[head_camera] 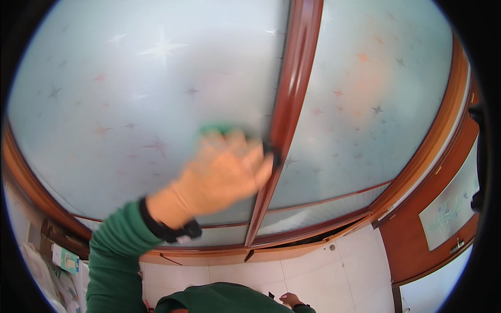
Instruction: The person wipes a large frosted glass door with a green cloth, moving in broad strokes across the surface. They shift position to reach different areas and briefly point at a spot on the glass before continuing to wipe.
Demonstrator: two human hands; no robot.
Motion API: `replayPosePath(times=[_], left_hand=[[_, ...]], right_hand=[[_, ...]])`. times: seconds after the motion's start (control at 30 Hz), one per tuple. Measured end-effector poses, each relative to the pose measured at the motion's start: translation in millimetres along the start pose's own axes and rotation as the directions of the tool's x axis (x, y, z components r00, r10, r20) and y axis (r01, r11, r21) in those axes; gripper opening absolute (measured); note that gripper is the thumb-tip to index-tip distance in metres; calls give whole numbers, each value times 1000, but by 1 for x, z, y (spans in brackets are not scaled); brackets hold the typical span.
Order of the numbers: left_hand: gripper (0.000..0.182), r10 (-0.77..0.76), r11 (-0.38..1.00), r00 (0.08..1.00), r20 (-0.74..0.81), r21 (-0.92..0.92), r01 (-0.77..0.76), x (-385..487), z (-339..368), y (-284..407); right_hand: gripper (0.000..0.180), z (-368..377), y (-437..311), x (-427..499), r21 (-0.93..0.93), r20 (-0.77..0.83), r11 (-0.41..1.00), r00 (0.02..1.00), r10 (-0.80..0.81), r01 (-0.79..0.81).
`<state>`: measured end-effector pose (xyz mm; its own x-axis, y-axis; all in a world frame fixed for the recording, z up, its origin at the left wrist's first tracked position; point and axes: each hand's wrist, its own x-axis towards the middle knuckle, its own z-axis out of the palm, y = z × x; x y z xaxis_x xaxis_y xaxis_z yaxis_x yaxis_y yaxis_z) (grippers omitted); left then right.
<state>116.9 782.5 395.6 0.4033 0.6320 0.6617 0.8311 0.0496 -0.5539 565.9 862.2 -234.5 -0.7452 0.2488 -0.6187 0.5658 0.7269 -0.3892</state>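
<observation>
My left hand (219, 172), blurred, is raised in front of the frosted glass panel (117, 117) of a door with a red-brown frame. Beneath its fingers is a green cloth or pad (223, 128), mostly hidden by the hand and too blurred to name surely. The thumb lies close to a black fitting (276, 154) on the upright frame bar (295, 78). Low in the view, beside my green-sleeved body, hangs my right hand (289, 299). A small dark thing (271, 295) shows next to it; whether the hand holds it is unclear.
A second star-patterned glass panel (364, 117) stands right of the bar. Along the bottom runs a wooden sill (289, 252) above white floor tiles (313, 277). At right is a red-brown wooden door (407, 238) with a handle (457, 245). A printed box (65, 258) sits at lower left.
</observation>
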Motion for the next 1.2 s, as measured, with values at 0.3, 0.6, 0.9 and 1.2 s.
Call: replayPosePath(times=[0.3,0.6,0.9,1.2], left_hand=[[31,-82,970,901,-426,175,171,61,-25,-87],[9,496,869,855,155,-86,-488,-133,89,78],[40,14,976,905,-425,204,81,37,-40,-107],[9,58,996,963,263,54,-74,-74,48,24]], right_hand=[[37,-16,-20,21,369,-52,902,964,261,-225],[38,-31,-30,7,254,-57,926,951,304,-281],[38,-30,-38,1,315,-8,913,961,277,-260],[36,-44,-55,4,286,1,926,967,256,-245]])
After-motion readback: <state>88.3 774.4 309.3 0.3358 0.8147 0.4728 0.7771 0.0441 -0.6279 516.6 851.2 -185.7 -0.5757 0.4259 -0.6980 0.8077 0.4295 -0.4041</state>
